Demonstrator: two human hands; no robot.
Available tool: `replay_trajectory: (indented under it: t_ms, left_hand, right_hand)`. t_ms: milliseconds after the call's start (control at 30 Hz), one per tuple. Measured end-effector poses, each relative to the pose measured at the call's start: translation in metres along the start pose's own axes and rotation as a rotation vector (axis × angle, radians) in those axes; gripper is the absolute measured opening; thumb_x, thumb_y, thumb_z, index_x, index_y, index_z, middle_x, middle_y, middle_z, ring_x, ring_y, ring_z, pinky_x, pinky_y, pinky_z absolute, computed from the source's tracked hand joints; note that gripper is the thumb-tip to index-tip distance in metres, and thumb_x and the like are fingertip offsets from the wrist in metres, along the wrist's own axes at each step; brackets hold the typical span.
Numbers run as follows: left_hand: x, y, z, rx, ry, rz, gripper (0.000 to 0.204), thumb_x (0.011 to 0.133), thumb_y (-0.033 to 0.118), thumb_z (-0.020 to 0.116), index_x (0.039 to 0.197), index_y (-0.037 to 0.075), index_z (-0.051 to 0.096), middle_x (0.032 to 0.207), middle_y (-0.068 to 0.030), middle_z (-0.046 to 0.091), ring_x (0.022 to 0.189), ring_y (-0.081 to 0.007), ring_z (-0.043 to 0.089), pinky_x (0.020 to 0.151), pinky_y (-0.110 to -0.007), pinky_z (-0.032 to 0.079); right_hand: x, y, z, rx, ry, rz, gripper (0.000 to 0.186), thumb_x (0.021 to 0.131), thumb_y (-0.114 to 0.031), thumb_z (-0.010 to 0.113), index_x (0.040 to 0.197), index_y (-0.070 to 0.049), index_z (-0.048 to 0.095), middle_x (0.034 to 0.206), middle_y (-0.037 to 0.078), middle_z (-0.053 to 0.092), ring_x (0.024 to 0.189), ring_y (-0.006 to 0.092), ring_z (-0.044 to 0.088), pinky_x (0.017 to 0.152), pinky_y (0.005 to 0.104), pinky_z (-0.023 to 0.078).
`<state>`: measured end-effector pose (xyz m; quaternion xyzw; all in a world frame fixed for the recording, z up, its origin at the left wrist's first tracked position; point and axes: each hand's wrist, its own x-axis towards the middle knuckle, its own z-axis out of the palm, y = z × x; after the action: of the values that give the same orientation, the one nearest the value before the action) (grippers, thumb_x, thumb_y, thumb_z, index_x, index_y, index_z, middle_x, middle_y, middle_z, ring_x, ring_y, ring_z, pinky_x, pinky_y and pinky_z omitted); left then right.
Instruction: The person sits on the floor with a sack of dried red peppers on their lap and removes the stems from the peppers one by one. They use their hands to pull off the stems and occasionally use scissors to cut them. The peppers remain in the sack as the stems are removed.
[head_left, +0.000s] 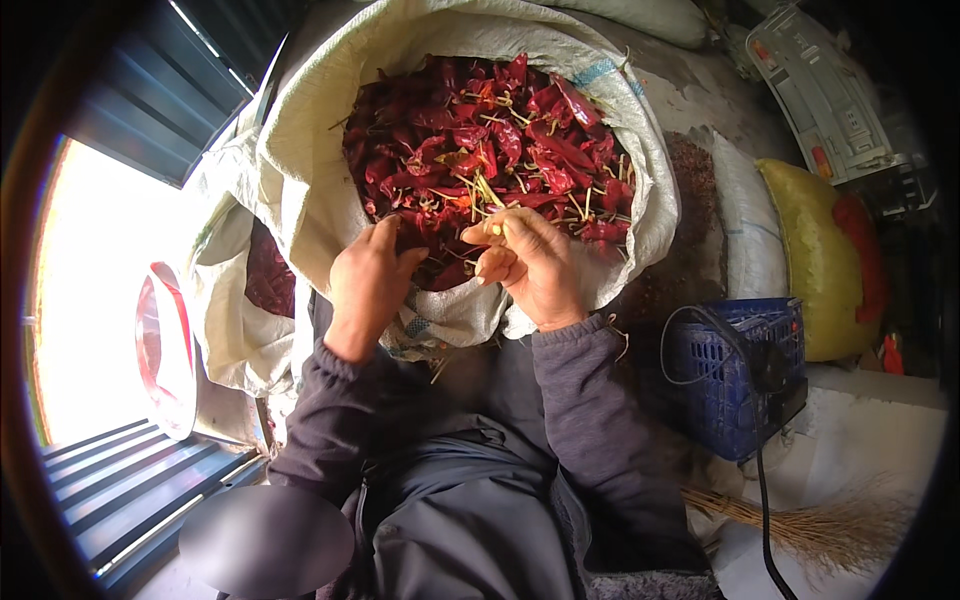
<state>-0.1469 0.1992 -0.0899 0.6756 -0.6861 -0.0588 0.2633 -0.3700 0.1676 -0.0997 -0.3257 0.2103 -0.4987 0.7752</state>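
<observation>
Large white woven sack (318, 150), open at the top with its rim rolled outward, directly in front of a seated person. Inside it, a deep heap of dried red chilli peppers (430, 125), wrinkled and glossy, with thin pale stalks poking out at many angles. Below, at the lower edge, grey trousers (450, 540) between two dark sleeves. To the left, just beside the large sack, a second white woven sack (222, 320), also with dark red contents. Over to the right, a bulging yellow sack (810, 265), next to a narrower white one. Nearer on that side, a blue plastic basket (735, 400) with slotted walls and a black cable hanging down past it. Lower right, a straw broom (820, 525) lying on its side. Left hand (367, 285) over the near rim, fingers bent down toward the peppers, thumb apart from them; cannot tell of any grip, fingertips being partly hidden. Right hand (535, 262) just beside it, above the peppers, fingers curled, thumb and forefinger closed in a pinch. Between those two tips, a small yellowish stalk (497, 230).
</observation>
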Motion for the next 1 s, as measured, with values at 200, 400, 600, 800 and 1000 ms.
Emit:
replay_trajectory:
  t_ms: [200,400,600,800,1000]
  left_hand:
    - [-0.001,-0.026,0.013,-0.344,-0.001,-0.059,0.023,0.09,0.014,0.077,0.107,0.002,0.066,0.092,-0.0148,0.07,0.081,-0.0267,0.069,0.075,-0.036,0.055]
    - [-0.001,-0.006,-0.022,-1.179,0.057,-0.515,0.013,0.096,-0.001,0.069,0.096,0.009,0.061,0.092,-0.002,0.068,0.073,-0.0092,0.064,0.065,-0.024,0.053]
    - [-0.002,0.033,-0.011,-1.19,0.001,-0.291,0.019,0.094,-0.006,0.069,0.111,0.003,0.065,0.105,-0.005,0.072,0.092,-0.0119,0.069,0.075,-0.026,0.058]
    - [-0.001,0.037,-0.009,-1.039,-0.095,-0.152,0.015,0.091,-0.009,0.068,0.104,-0.002,0.069,0.099,-0.0069,0.075,0.095,-0.0123,0.071,0.086,-0.028,0.057]
    - [0.004,0.041,-0.005,-0.539,-0.129,0.114,0.022,0.087,0.0,0.071,0.107,0.002,0.062,0.091,-0.0156,0.072,0.081,-0.0314,0.073,0.071,-0.041,0.057]
  right_hand:
    - [0.002,0.002,0.0,-0.012,-0.03,0.013,0.025,0.108,-0.015,0.057,0.126,0.0,0.064,0.115,0.019,0.073,0.092,0.0217,0.077,0.081,0.033,0.065]
    - [0.001,0.002,0.007,-0.222,-0.006,0.055,0.026,0.107,-0.015,0.059,0.125,0.002,0.064,0.113,0.015,0.073,0.094,0.0186,0.074,0.084,0.0311,0.062]
    - [0.003,0.011,0.015,-0.46,-0.018,0.1,0.037,0.097,-0.034,0.077,0.112,-0.001,0.069,0.088,0.001,0.068,0.072,0.0089,0.066,0.066,0.0238,0.057]
    - [-0.001,0.002,0.006,-0.378,0.079,0.147,0.032,0.103,-0.037,0.069,0.089,-0.009,0.065,0.072,-0.006,0.054,0.052,0.0005,0.041,0.045,0.0189,0.031]
    - [0.0,-0.001,0.005,-0.471,0.096,0.102,0.028,0.105,-0.03,0.068,0.086,-0.01,0.063,0.068,-0.011,0.048,0.054,-0.0012,0.037,0.046,0.0199,0.029]
